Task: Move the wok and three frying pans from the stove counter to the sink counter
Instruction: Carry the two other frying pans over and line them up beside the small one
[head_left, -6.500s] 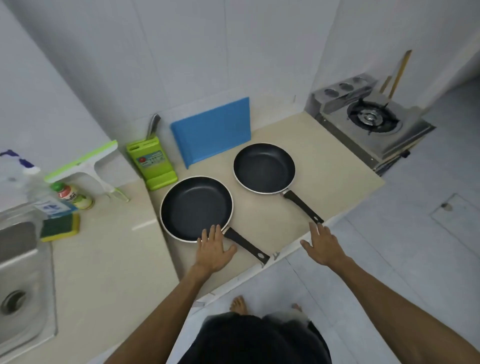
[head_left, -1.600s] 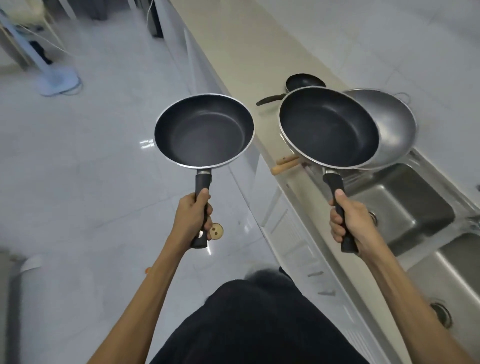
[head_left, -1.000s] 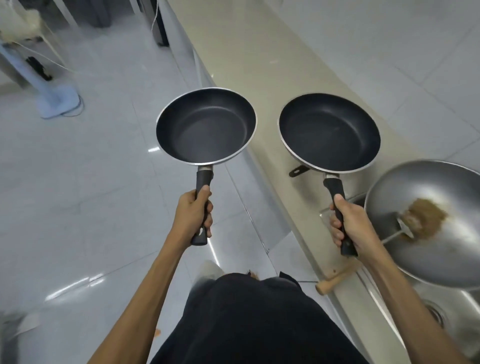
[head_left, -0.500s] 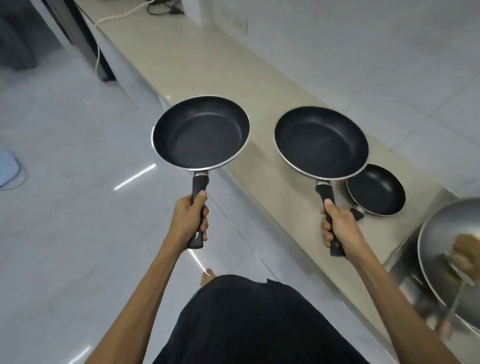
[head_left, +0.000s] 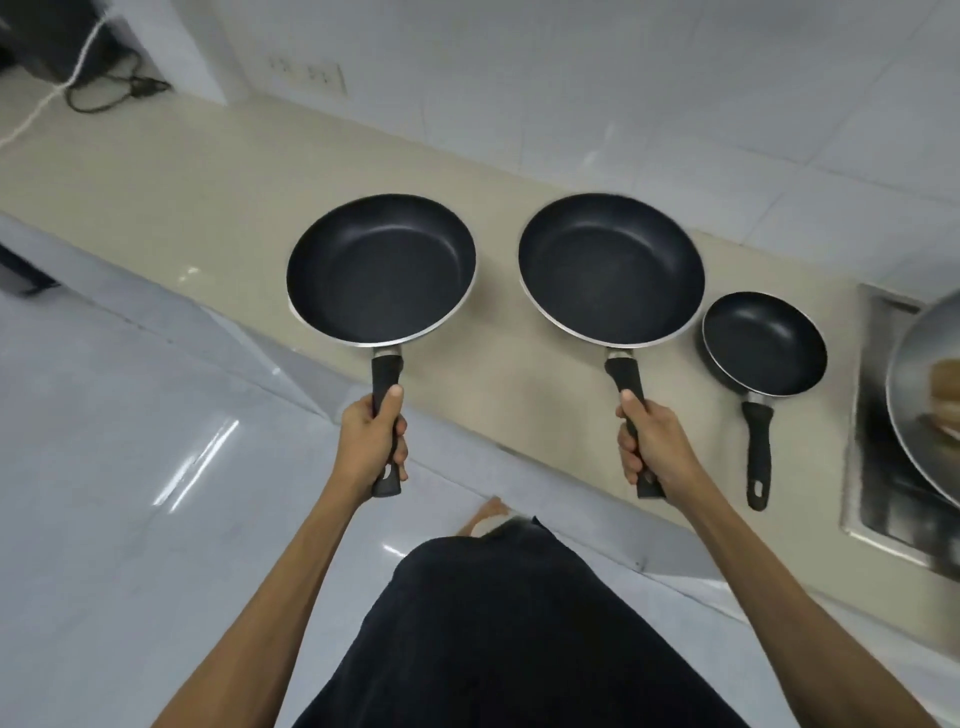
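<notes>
My left hand (head_left: 371, 444) grips the black handle of a black frying pan (head_left: 381, 269), held level over the beige counter (head_left: 156, 171) near its front edge. In my right hand (head_left: 652, 447) is the handle of a second black frying pan (head_left: 611, 269), also held above the counter. A smaller black frying pan (head_left: 763, 351) lies on the counter to the right, handle toward me. The steel wok (head_left: 919, 405) sits at the right edge over the sink (head_left: 872, 499), with something brown inside it.
A white tiled wall with a socket plate (head_left: 306, 78) runs behind the counter. Black and white cables (head_left: 104, 88) lie at its far left end. Grey glossy floor (head_left: 130, 467) spreads to the left, and my bare foot (head_left: 485, 514) is below the counter edge.
I have turned to face the counter squarely. Both held pans now hang over the counter surface rather than partly over the floor. The small pan and wok have shifted in view.
</notes>
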